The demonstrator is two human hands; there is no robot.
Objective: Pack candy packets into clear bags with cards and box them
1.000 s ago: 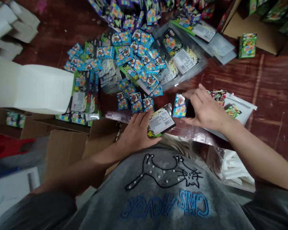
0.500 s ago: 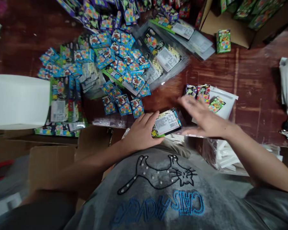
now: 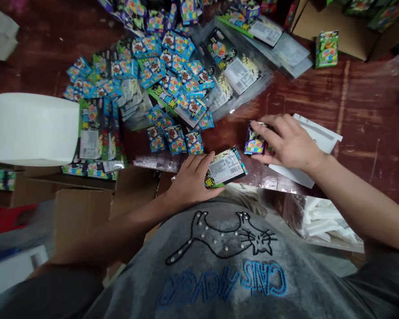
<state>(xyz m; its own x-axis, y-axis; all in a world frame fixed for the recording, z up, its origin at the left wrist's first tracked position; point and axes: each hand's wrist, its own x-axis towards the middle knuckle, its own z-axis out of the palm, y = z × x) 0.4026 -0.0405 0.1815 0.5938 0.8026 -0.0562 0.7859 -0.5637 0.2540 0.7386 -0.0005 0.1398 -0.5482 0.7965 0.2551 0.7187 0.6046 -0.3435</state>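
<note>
My left hand (image 3: 191, 177) is closed around one end of a flat printed packet (image 3: 228, 167), at the table's front edge; a white barcode label faces up. My right hand (image 3: 286, 139) grips a small purple candy box (image 3: 254, 141) from its right side, fingers over the top and thumb below. Part of a red box shows under the palm; anything else there is hidden. A white sheet (image 3: 307, 177) lies beneath this hand. Left of the packet stand three small blue boxes (image 3: 175, 139) in a row at the table edge.
More blue boxes (image 3: 153, 71) lie heaped over clear printed packets (image 3: 241, 75), with purple boxes (image 3: 133, 13) behind. A cardboard carton (image 3: 329, 26) and a lone green box (image 3: 326, 49) are at back right. A white container (image 3: 29, 128) stands at left.
My right hand has come down onto the small boxes and closed on the purple one, with the red one mostly covered. My left hand still holds the packet. The whole view has shifted slightly.
</note>
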